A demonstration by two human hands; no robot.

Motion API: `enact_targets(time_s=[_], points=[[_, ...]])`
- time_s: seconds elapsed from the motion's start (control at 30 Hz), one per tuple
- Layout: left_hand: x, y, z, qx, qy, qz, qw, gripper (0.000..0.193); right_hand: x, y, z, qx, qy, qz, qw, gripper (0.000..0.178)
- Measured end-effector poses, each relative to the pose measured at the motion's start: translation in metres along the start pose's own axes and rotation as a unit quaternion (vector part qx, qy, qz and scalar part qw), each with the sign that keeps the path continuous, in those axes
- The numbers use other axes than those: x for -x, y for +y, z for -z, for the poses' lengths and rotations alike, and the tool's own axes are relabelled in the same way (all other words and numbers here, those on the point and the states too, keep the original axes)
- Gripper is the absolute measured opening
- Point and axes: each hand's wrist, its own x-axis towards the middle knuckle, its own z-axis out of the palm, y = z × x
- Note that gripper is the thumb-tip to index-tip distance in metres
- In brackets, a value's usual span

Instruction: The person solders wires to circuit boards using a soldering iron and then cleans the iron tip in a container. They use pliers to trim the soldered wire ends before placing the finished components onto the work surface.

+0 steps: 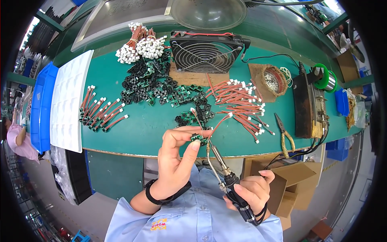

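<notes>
Pinching one small circuit board (197,138), green and black, over the near side of the surface (149,123): our left hand (173,154), grip closed on it between thumb and fingers. Item two: our right hand (252,193), grip wrapped round a soldering iron (231,181) (black handle, metal tip close by the board). Also before us: loose boards (149,80), heaped; red wire leads (238,93), white-ended; one black fan (204,54); pliers (284,131), yellow-handled.
</notes>
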Motion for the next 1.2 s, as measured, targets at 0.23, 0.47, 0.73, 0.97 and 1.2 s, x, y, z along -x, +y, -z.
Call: enact_targets(time_s=[0.23, 0.47, 0.73, 0.97, 1.2], points=[[0.0004, -0.0001, -0.0001, -0.01, -0.003, 0.004, 1.0, 0.014, 0.0, 0.0004, 0.0, -0.002, 0.001, 0.001, 1.0, 0.048], [0.0006, 0.0002, -0.0007, -0.015, -0.002, -0.003, 1.0, 0.014, -0.0016, 0.0005, -0.0009, -0.013, 0.02, -0.007, 1.0, 0.036], [0.0022, -0.0007, -0.0002, -0.019, 0.005, -0.001, 1.0, 0.014, 0.0008, 0.0013, 0.0007, -0.01, -0.001, 0.004, 1.0, 0.048], [0.0026, 0.0016, -0.0013, -0.017, 0.008, -0.001, 1.0, 0.013, 0.0002, 0.0005, 0.0012, -0.015, 0.002, 0.0, 1.0, 0.044], [0.0032, 0.002, -0.0025, -0.014, 0.013, -0.002, 1.0, 0.013, 0.0009, 0.0006, 0.0017, -0.016, -0.009, 0.001, 1.0, 0.048]])
